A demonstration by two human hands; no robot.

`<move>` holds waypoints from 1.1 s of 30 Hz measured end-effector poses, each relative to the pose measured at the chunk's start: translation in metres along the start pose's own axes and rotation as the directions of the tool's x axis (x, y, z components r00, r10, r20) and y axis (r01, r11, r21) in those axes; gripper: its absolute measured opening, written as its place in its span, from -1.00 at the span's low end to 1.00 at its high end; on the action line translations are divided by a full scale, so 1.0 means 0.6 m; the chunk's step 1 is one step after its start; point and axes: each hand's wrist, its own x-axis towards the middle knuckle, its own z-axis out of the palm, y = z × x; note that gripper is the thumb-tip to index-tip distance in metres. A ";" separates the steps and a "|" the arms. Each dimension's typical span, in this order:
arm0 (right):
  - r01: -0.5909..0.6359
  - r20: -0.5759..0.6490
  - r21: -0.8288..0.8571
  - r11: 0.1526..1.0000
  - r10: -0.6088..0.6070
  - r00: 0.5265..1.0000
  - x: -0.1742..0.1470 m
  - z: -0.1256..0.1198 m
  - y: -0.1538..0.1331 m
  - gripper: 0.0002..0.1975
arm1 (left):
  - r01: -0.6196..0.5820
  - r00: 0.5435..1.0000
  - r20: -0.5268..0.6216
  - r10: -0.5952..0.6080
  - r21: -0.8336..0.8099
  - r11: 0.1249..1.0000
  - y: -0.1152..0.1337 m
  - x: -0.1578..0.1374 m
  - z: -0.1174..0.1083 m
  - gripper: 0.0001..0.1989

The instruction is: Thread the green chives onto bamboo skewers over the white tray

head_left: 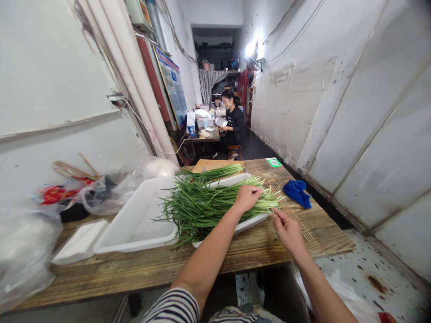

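Observation:
A large heap of garlic chives [202, 202] lies across a white tray [252, 223], its pale cut ends pointing right. My left hand [248, 197] is over these ends, fingers pinched together at a few chive stems. My right hand [287, 228] is closed at the right edge of the heap, thumb and finger together. It seems to grip a thin bamboo skewer, part of which shows below the wrist; the fingers hide most of it. Several loose bamboo skewers [305, 228] lie on the wooden table [323, 237] just beyond my right hand.
Left of the chives stands a white plastic tray [144, 215], with a white block-like pack [81, 242] and plastic bags [23, 255] farther left. A blue cloth [297, 194] and a green QR card [273, 162] lie right. A cutting board [215, 165] is behind; a person [234, 119] sits farther back.

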 end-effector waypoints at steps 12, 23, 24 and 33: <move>0.009 -0.010 -0.055 0.998 -0.009 1.000 -0.001 0.005 -0.011 -0.60 | -0.184 0.962 0.205 0.180 0.002 0.983 -0.001 -0.006 -0.026 -0.76; 0.012 -0.042 -0.099 0.995 -0.017 0.999 -0.018 0.010 0.003 -0.58 | -0.052 0.992 0.128 -0.010 0.469 0.882 0.000 0.016 -0.021 -0.92; 0.011 -0.042 -0.092 0.996 -0.015 0.999 -0.018 0.010 0.004 -0.58 | -0.045 0.991 0.134 -0.024 0.490 0.871 0.001 0.017 -0.022 -0.91; -0.013 0.014 -0.075 0.997 0.015 1.000 -0.014 0.004 0.003 -0.54 | -0.038 0.992 0.123 -0.020 0.457 0.888 -0.011 0.011 -0.030 -0.85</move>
